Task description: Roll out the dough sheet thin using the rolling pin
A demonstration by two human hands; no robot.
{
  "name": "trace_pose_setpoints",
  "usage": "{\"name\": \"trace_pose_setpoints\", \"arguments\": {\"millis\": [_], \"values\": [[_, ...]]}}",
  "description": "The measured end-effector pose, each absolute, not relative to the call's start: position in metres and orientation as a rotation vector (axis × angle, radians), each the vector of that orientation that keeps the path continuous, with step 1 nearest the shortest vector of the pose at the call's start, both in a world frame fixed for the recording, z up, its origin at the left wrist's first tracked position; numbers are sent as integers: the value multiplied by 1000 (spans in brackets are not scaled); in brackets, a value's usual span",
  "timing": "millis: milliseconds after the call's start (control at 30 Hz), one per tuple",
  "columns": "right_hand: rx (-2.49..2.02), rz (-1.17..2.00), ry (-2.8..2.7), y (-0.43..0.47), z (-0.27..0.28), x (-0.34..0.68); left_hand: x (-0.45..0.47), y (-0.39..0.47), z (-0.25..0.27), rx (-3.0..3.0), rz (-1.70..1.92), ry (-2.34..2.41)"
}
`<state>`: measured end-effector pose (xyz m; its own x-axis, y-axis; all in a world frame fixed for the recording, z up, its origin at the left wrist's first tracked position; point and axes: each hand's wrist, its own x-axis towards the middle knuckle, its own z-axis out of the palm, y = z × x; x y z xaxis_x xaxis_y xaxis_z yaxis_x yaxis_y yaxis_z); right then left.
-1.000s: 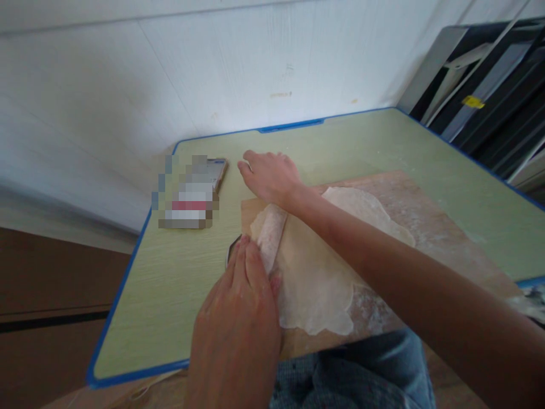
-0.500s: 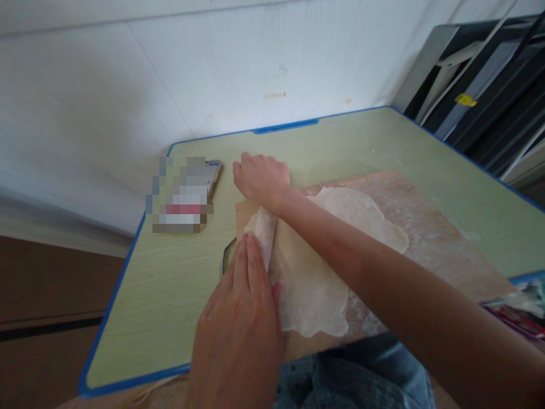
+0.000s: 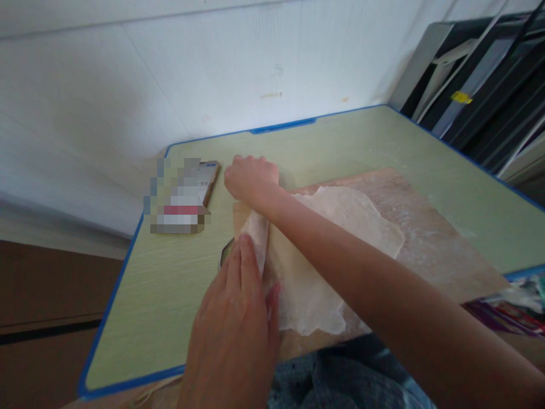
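A flour-dusted rolling pin (image 3: 259, 236) lies near the left edge of a wooden board (image 3: 443, 255), with some dough showing at its left side. My right hand (image 3: 251, 176) is closed in a fist around its far end, the forearm crossing over the board. Nearer to me, my left hand (image 3: 232, 324) lies over the pin, fingers close together on top and thumb along the right side. To the right of the pin spreads a wide, thin dough sheet (image 3: 302, 295) with a wavy edge, partly covered by my right forearm.
Beneath the board is a pale green table (image 3: 140, 307) with a blue rim. A blurred phone (image 3: 208, 176) lies at its left. A rounded metal-rimmed thing (image 3: 222, 255) shows beside my left fingers. A white wall (image 3: 238, 68) stands behind; dark flat items (image 3: 498, 85) lean at right.
Both hands and the rolling pin have shifted a little to the left. My left thumb shows more clearly now. The whole view has also slid slightly.
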<state>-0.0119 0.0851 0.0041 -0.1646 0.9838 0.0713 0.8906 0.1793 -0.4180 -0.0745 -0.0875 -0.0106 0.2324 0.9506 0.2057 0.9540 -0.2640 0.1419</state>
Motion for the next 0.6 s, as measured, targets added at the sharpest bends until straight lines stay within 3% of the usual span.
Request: {"name": "trace_pose_setpoints", "arguments": {"millis": [600], "values": [[-1784,421,-2095,92,2,-23,-82,-86,-10,-2556,-566,-2005]]}}
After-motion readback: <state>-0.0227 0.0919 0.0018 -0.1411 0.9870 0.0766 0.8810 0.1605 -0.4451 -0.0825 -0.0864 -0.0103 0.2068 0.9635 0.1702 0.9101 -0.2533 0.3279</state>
